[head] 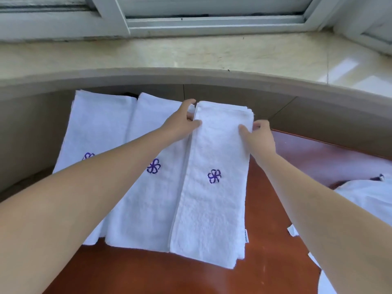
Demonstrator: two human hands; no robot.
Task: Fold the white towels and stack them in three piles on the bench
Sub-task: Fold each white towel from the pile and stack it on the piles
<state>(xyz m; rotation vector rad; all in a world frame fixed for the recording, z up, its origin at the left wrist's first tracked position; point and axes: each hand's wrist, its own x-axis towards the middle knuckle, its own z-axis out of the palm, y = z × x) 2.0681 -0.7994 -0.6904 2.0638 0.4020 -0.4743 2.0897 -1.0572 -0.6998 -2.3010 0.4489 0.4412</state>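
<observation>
Three piles of folded white towels lie side by side on the red-brown desk (271, 240), their far ends against the beige wall below the window sill (191, 54). Each top towel shows a purple flower emblem.

The left pile (99, 128) sits at about 10 o'clock and the middle pile (146, 200) at the centre. The right pile (214, 200) overlaps the middle one's edge.

Both hands are at the far end of the right pile, at about 12 o'clock. The left hand (182, 122) pinches its left edge, thumb on top and fingers tucked beside the stack. The right hand (259, 134) grips its right edge the same way. The hands are apart, one on each side of the towel.

Step in hand, as judged: seating and squaring the top towel on the third pile.

Next move, as judged: let go on both sides, then turn to the loose white cloth (369, 198) at 3 o'clock, which looks not yet folded. Its far corners want aligning first, since the layers beneath splay slightly at the near right corner.
</observation>
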